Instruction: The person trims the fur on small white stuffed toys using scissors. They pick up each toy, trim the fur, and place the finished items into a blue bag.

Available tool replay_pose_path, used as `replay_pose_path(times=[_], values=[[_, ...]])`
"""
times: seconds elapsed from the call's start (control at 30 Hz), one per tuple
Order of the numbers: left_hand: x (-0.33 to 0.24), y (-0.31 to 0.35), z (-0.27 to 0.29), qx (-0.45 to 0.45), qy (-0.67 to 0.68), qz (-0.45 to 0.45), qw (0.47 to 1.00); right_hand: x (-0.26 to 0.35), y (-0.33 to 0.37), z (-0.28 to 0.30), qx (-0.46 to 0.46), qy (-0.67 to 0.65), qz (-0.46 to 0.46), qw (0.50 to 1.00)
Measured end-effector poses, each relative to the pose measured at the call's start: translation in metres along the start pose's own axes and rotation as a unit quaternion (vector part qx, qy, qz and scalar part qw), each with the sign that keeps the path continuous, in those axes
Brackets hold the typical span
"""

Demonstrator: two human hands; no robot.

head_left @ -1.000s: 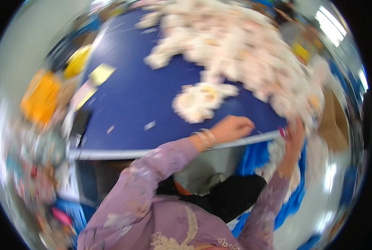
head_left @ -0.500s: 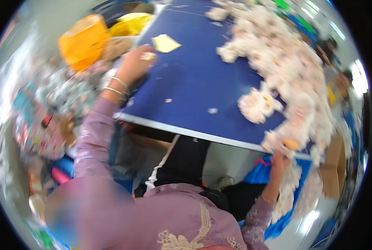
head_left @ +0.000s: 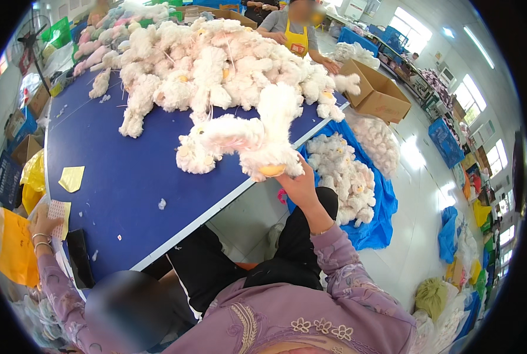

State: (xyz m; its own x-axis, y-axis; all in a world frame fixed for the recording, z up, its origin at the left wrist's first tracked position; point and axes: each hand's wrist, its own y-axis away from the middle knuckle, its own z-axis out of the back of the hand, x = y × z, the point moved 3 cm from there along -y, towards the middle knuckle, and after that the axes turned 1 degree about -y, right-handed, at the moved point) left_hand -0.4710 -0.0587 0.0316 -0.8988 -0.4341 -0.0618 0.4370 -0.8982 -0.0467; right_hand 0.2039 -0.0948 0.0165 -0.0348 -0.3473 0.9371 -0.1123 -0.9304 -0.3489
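Observation:
At the table's near edge my right hand [head_left: 299,182] grips a fluffy white plush toy [head_left: 277,127] by its lower end, beside an orange patch. The fingers are partly hidden under the toy. Touching it on the left, a plush piece with a round head [head_left: 195,154] lies on the blue table top [head_left: 133,159]. My left hand [head_left: 46,225], at the table's left edge, is closed on the side of a pale printed paper sheet [head_left: 60,213]. A black open holder [head_left: 80,258] stands beside the sheet, and a yellow paper [head_left: 71,178] lies farther up.
A large heap of white plush toys [head_left: 216,53] covers the far table. More plush fills a blue sack [head_left: 377,227] on the right floor, near a cardboard box [head_left: 374,91]. An orange bag [head_left: 14,248] hangs at left. A person in a yellow apron [head_left: 296,41] works across the table.
The view has swung to the right. My left hand now has a larger printed sheet in view beside it. My right hand still grips the plush toy at the table edge.

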Motion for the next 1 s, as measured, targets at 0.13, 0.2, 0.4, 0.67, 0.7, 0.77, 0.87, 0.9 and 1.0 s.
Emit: replay_pose_path(times=[0.13, 0.2, 0.4, 0.67, 0.7, 0.77, 0.87, 0.9, 1.0], values=[[0.088, -0.057, -0.032, 0.006, 0.108, -0.052, 0.993, 0.001, 0.002, -0.003, 0.008, 0.007, 0.009, 1.000], [0.028, -0.046, -0.012, 0.026, 0.335, -0.045, 0.941, 0.002, 0.009, 0.001, 0.003, 0.019, 0.000, 1.000], [-0.211, 0.118, 0.036, 0.077, 0.607, -0.249, 0.750, 0.002, 0.021, 0.003, -0.017, -0.008, -0.018, 1.000], [-0.412, 0.239, 0.015, 0.337, 0.672, -0.438, 0.493, 0.017, 0.038, -0.004, -0.007, -0.010, -0.077, 0.997], [-0.422, 0.242, 0.014, 0.341, 0.686, -0.427, 0.481, 0.028, 0.043, -0.003, -0.005, -0.010, -0.072, 0.997], [-0.438, 0.250, 0.015, 0.356, 0.700, -0.409, 0.465, 0.030, 0.049, 0.013, 0.009, 0.014, -0.113, 0.993], [-0.456, 0.258, 0.010, 0.386, 0.705, -0.383, 0.455, 0.037, 0.055, 0.033, 0.007, 0.034, -0.195, 0.980], [-0.461, 0.259, 0.004, 0.395, 0.710, -0.366, 0.455, 0.038, 0.056, 0.037, 0.014, 0.046, -0.202, 0.978], [-0.479, 0.262, -0.012, 0.438, 0.728, -0.319, 0.420, 0.034, 0.061, 0.045, 0.029, 0.038, -0.198, 0.979]])
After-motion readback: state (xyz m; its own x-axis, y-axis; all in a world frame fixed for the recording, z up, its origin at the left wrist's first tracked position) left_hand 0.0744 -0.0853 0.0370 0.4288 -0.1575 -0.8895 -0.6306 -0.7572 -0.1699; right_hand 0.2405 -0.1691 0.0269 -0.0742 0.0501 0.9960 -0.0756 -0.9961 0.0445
